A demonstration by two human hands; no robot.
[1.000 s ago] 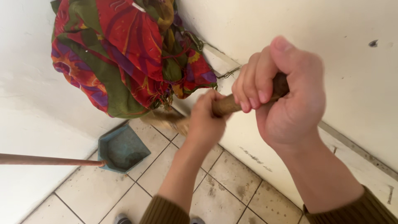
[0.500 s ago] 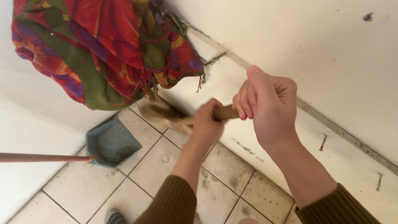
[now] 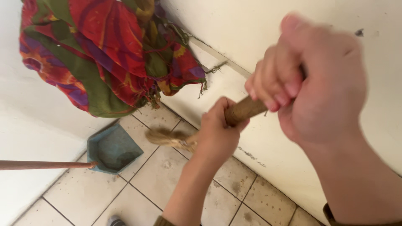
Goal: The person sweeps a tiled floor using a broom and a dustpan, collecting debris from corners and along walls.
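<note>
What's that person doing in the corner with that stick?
A person grips a brown wooden broom handle with both hands: the left hand lower down, the right hand higher up. The straw-coloured bristles sit on the beige tiled floor, near a blue dustpan with a long wooden handle. A colourful red and green cloth bundle hangs in the corner.

Red, green, purple patterned cloth [image 3: 104, 54], teal dustpan [image 3: 113, 148], beige tiles [image 3: 167, 175]
</note>
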